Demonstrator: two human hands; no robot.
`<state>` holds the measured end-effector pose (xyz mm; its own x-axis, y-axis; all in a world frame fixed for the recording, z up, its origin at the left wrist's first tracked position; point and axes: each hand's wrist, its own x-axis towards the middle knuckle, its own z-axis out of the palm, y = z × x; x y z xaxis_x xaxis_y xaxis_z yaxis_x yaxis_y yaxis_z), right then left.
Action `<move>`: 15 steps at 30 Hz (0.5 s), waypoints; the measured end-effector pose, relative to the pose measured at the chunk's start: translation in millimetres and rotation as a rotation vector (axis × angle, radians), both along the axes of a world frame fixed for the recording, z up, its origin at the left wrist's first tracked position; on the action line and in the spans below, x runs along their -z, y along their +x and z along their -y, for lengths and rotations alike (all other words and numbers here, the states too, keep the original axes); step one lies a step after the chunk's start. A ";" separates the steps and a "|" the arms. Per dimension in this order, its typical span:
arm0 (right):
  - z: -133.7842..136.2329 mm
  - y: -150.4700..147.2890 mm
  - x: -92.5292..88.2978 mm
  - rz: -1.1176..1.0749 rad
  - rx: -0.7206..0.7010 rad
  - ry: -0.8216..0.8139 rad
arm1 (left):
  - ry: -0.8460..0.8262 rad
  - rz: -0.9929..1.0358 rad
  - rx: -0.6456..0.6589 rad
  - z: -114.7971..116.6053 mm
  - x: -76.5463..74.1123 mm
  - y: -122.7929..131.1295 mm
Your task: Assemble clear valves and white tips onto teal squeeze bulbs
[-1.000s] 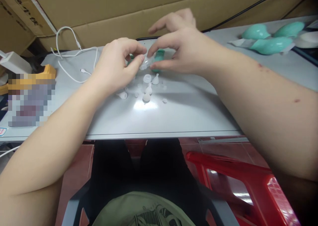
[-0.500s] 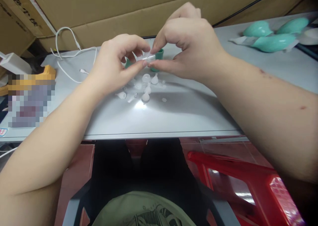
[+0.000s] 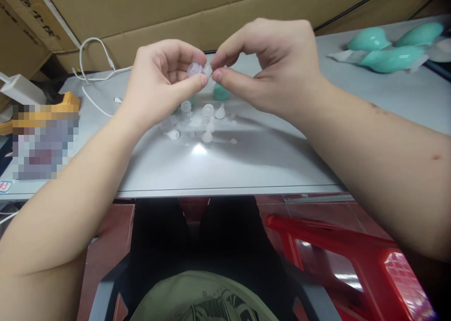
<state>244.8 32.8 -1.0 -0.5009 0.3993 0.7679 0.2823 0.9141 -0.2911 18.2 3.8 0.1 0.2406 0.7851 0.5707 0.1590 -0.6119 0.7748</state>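
Note:
Between thumb and fingers, my left hand [image 3: 165, 74] grips a small clear plastic piece [image 3: 194, 70] with a rounded end, above the tabletop. My right hand [image 3: 262, 65] pinches at the narrow end of that piece, fingertips closed beside the left thumb. Whether a second small part sits in the right fingertips is too small to tell. Below the hands lie several translucent parts, among them a cone-shaped tip [image 3: 220, 111], a round cap [image 3: 208, 110] and a rounded white piece [image 3: 207, 137]. A green cup-like piece [image 3: 221, 92] stands just behind them; another green piece is mostly hidden by my left hand.
Teal teardrop-shaped objects [image 3: 392, 59] lie at the back right of the grey table [image 3: 246, 170]. On the left are a white cable [image 3: 100, 107], a white adapter [image 3: 23, 91] and a yellow item [image 3: 72, 105]. Cardboard [image 3: 183, 15] lines the back; a red stool [image 3: 338, 246] stands below right.
The clear piece has been turned, so its rounded end now shows in my left hand. My right hand has come slightly lower, its fingertips closing in at the piece's end.

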 end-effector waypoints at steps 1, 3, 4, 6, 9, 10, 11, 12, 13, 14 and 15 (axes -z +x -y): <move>0.2 -0.2 -0.1 0.008 0.012 0.015 | 0.001 0.004 0.017 -0.1 0.3 0.5; 1.0 -0.8 -0.3 -0.023 0.026 0.021 | -0.005 0.036 0.053 -1.6 2.2 1.4; 1.6 -1.0 -0.4 -0.040 0.034 0.004 | -0.006 0.061 0.065 -2.9 3.5 1.7; 2.9 -1.5 -0.5 -0.045 0.046 -0.050 | -0.009 0.100 0.069 -5.3 5.9 1.9; 3.1 -2.6 0.2 -0.068 0.038 -0.114 | -0.009 0.115 0.076 -6.2 7.3 2.1; 2.6 -3.2 0.8 -0.081 0.031 -0.123 | -0.021 0.114 0.081 -5.6 7.3 2.3; 1.9 -3.7 1.5 -0.098 0.023 -0.121 | -0.040 0.112 0.083 -4.8 7.2 2.6; 1.3 -4.2 2.2 -0.106 0.016 -0.118 | -0.056 0.115 0.083 -3.8 7.2 3.0; 0.8 -4.6 2.7 -0.104 0.012 -0.113 | -0.071 0.114 0.078 -2.8 7.1 3.4; 0.6 -4.9 3.0 -0.104 0.014 -0.104 | -0.081 0.113 0.068 -1.9 7.1 4.0; 0.6 -5.2 3.1 -0.100 0.018 -0.098 | -0.089 0.112 0.056 -0.8 7.1 4.5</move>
